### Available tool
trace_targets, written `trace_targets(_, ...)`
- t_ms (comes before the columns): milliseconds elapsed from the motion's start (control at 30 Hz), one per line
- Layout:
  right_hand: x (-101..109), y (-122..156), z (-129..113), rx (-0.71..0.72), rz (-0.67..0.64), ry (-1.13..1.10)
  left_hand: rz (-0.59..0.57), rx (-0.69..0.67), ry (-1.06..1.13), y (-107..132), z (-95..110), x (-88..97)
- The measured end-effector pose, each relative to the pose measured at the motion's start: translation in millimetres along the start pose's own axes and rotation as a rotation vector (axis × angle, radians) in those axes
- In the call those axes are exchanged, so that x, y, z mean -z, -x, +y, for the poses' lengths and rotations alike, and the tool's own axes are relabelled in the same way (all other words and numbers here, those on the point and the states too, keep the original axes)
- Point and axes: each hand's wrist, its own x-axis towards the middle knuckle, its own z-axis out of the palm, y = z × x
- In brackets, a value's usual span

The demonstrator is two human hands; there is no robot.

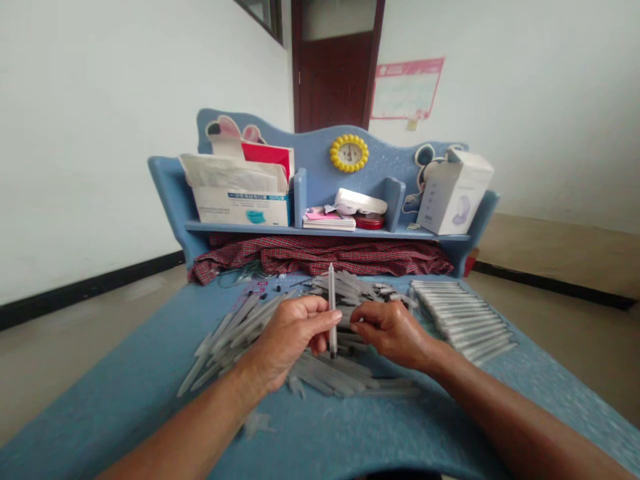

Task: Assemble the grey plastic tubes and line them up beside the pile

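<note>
Upright between the thumb and fingers of my left hand (293, 327) is a clear pen (332, 288), its pointed tip up and a dark piece at its lower end. My right hand (390, 328) is just to the right of it, fingers pinched together; anything between them is hidden or too small to name. Below and around both hands lies a loose pile of translucent pen barrels (340, 379), with more barrels (233, 330) fanned out on the left. Farther right, several pens (465, 323) lie side by side in a neat row.
The blue desk (340, 437) has a raised shelf (330, 233) at the back, holding a mask box (240, 207), papers and a white box (453, 197). Checked cloth (320, 255) is bunched under it. Small dark pieces (279, 289) lie behind the pile.
</note>
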Motion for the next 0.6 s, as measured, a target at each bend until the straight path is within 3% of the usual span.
trace_targets(433, 12.8, 1.8, -1.4, 0.025, -0.281, 0.173, 0.115, -0.049, 0.072, -0.9, 3.4, 0.6)
trace_targets(600, 19.7, 0.6, 3.1, -0.067, -0.272, 0.338, 0.103, -0.013, 0.123, -0.1, 5.3, -0.1)
